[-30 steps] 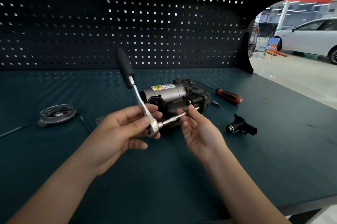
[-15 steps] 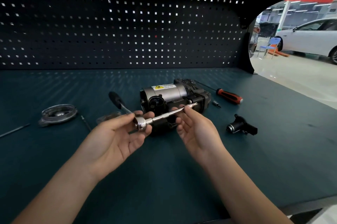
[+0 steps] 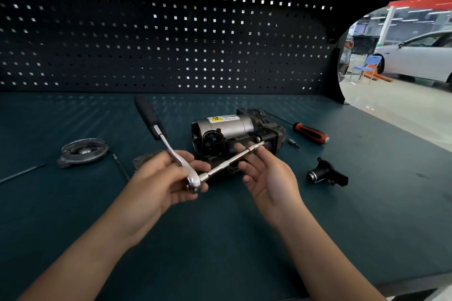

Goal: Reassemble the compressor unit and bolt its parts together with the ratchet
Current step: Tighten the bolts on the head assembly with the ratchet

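Note:
The compressor unit (image 3: 227,127), a silver cylinder with a yellow warning label on a black body, lies on the green bench (image 3: 220,239). My left hand (image 3: 159,178) grips the chrome head of the ratchet (image 3: 195,179); its black handle (image 3: 148,114) points up and to the far left. A long extension bar (image 3: 230,162) runs from the ratchet head to the unit's right side. My right hand (image 3: 266,173) pinches this bar near its far tip. A round metal cover (image 3: 83,152) lies at the left and a small black part (image 3: 326,174) at the right.
A red-handled screwdriver (image 3: 310,133) and a small bit (image 3: 293,143) lie right of the unit. Thin rods (image 3: 22,173) rest at the left. A flat plate (image 3: 144,160) sits partly behind my left hand. A black pegboard (image 3: 159,38) backs the bench.
The ratchet handle swung down to the left and then back up again, while the extension bar stayed on the unit. My right hand kept its hold on the bar.

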